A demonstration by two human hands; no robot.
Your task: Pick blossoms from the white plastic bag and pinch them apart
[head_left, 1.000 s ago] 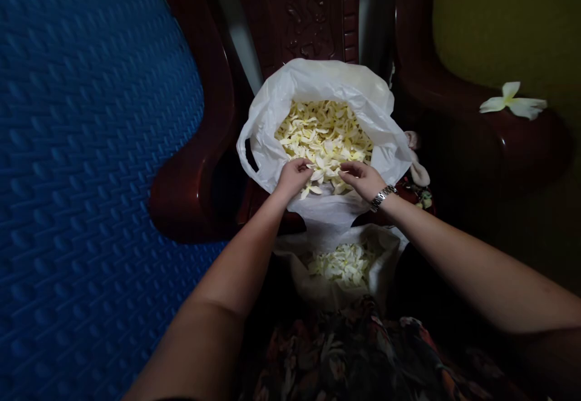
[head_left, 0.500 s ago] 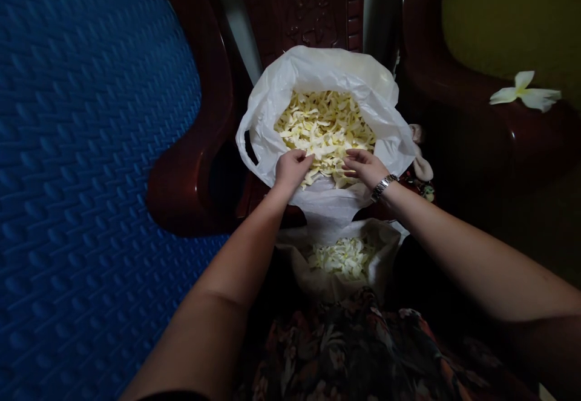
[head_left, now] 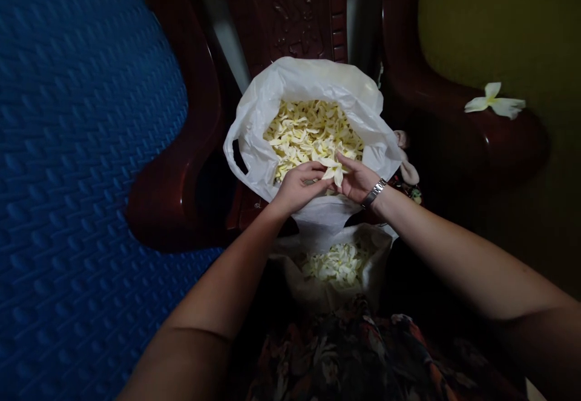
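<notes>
A white-and-yellow flower [head_left: 334,170] is held between my two hands over the near edge of a white plastic bag [head_left: 380,135]. My left hand [head_left: 302,188] pinches it from the left, fingertips closed at its petals. From the other side my right hand [head_left: 359,178], with a metal watch on the wrist, closes its thumb and fingers on the same flower. Inside the bag lies a heap of pale yellow-white flowers [head_left: 313,126]. Below my hands, a second whitish bag [head_left: 376,268] holds more white flowers [head_left: 338,265]. The flower's underside is hidden by my fingers.
The plastic bag rests on a dark red carved wooden chair [head_left: 172,207]. On its right armrest lies a single flower [head_left: 494,101]. A blue textured mat [head_left: 68,207] covers the left side. A pale soft-looking object [head_left: 410,171] sits right of the bag.
My hands were apart over the heap; they have come together, and a flower is now held between them. The view has shifted slightly, moving the scene left and down.
</notes>
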